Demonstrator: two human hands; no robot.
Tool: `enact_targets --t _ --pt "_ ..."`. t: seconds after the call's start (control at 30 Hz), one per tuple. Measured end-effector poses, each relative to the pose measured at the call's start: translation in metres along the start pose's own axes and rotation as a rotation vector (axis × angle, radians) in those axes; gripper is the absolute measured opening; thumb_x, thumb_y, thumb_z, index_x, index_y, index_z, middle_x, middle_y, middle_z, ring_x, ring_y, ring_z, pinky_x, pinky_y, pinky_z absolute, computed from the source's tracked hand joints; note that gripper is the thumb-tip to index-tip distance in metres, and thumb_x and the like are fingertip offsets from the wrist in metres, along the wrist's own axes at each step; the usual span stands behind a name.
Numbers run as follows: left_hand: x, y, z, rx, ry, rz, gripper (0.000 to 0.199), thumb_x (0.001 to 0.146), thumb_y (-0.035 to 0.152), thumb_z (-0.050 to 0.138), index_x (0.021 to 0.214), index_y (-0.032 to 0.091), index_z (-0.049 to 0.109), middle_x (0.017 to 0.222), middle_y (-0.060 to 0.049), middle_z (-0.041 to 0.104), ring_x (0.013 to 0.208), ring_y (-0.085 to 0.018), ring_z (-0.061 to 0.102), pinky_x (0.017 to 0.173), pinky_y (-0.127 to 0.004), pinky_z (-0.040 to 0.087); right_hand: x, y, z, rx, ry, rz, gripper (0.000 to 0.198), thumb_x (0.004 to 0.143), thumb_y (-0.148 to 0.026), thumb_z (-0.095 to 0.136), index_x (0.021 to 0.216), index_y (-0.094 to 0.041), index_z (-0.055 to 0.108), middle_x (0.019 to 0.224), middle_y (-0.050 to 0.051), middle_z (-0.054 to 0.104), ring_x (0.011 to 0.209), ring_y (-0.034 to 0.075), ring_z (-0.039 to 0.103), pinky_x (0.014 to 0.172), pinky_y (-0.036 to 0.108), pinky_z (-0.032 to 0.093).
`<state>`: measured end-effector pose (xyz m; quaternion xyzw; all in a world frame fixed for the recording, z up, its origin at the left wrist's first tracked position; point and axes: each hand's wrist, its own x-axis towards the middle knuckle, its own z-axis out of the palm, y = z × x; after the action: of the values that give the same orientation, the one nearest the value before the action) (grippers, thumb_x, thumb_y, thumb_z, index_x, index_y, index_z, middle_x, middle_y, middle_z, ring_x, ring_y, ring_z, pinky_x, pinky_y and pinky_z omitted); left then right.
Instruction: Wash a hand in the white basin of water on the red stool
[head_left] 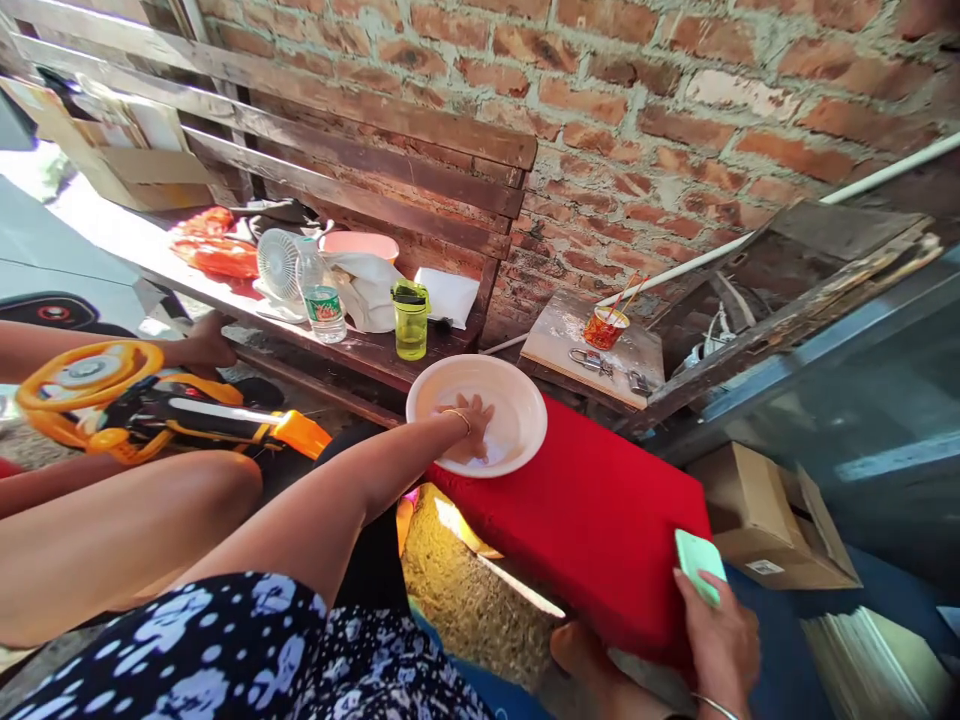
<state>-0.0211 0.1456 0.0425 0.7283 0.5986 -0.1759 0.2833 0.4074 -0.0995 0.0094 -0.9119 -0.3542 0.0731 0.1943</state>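
Note:
My left hand [474, 428] is inside a white basin [534, 395], fingers spread low over its bottom, where liquid seems to glint. A thin gold-coloured bracelet is around that wrist. The basin rests on the far end of a low red-covered table [592, 520], close to the wooden bench. At the table's near right corner, my right hand [716, 625] grips a flat mint-green block [699, 562] with rounded corners; whether it is soap or a phone I cannot tell. A silvery bangle shows at the right wrist.
The bench [367, 350] carries a green bottle [411, 320], a clear water bottle [324, 308] and a fan [281, 262]. Padlocks [591, 362] and a red cup [604, 328] stand on a board. Boxes [772, 520] lie right; an orange-and-black wheeled thing [187, 410] and bare legs, left.

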Motion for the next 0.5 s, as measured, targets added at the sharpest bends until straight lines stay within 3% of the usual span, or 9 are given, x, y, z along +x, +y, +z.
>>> enact_targets --t 0.1,0.17,0.27,0.33,0.4,0.5 --pt "0.002 0.0 0.001 -0.018 0.014 -0.005 0.155 0.041 0.057 0.098 0.166 0.037 0.01 0.172 -0.012 -0.012 0.145 -0.064 -0.018 0.103 -0.091 0.014 0.014 0.045 -0.031 -0.067 0.049 0.235 0.074 0.066 -0.083 0.053 0.112 -0.027 0.071 0.076 0.011 0.054 0.076 0.04 0.057 0.064 0.052 0.047" --pt "0.003 -0.001 0.001 -0.027 0.004 -0.008 0.155 0.041 0.056 0.099 0.166 0.038 0.008 0.172 -0.011 -0.015 0.146 -0.062 -0.019 0.105 -0.09 0.013 0.004 0.042 -0.033 -0.027 0.075 0.206 0.073 0.066 -0.084 0.054 0.11 -0.028 0.071 0.076 0.01 0.054 0.08 0.041 0.058 0.067 0.054 0.048" --pt "0.004 -0.003 0.001 -0.046 0.005 -0.014 0.153 0.041 0.054 0.099 0.165 0.042 0.01 0.172 -0.009 -0.013 0.148 -0.06 -0.018 0.106 -0.09 0.014 -0.044 -0.007 -0.008 0.161 0.011 -0.051 0.072 0.066 -0.083 0.056 0.106 -0.024 0.071 0.087 0.012 0.061 0.093 0.04 0.061 0.081 0.054 0.051" --pt "0.004 -0.004 0.001 -0.082 0.034 -0.014 0.145 0.043 0.056 0.098 0.163 0.045 0.017 0.174 -0.007 -0.006 0.15 -0.058 -0.015 0.107 -0.088 0.014 -0.086 -0.051 0.019 0.349 -0.086 -0.253 0.07 0.068 -0.082 0.057 0.102 -0.023 0.072 0.097 0.012 0.064 0.097 0.035 0.062 0.086 0.049 0.052" --pt "0.004 -0.005 0.002 -0.108 0.063 -0.01 0.139 0.044 0.057 0.097 0.162 0.046 0.023 0.174 -0.006 -0.001 0.151 -0.058 -0.012 0.109 -0.087 0.013 -0.119 -0.087 0.045 0.401 -0.195 -0.458 0.062 0.075 -0.079 0.055 0.101 -0.026 0.073 0.106 0.01 0.066 0.101 0.032 0.063 0.091 0.046 0.051" --pt "0.003 -0.004 0.002 -0.075 0.06 -0.001 0.141 0.045 0.056 0.097 0.163 0.044 0.021 0.174 -0.007 -0.004 0.151 -0.058 -0.011 0.11 -0.086 0.013 -0.133 -0.098 0.059 0.36 -0.238 -0.566 0.062 0.079 -0.081 0.051 0.101 -0.029 0.074 0.108 0.009 0.068 0.101 0.031 0.063 0.092 0.047 0.05"
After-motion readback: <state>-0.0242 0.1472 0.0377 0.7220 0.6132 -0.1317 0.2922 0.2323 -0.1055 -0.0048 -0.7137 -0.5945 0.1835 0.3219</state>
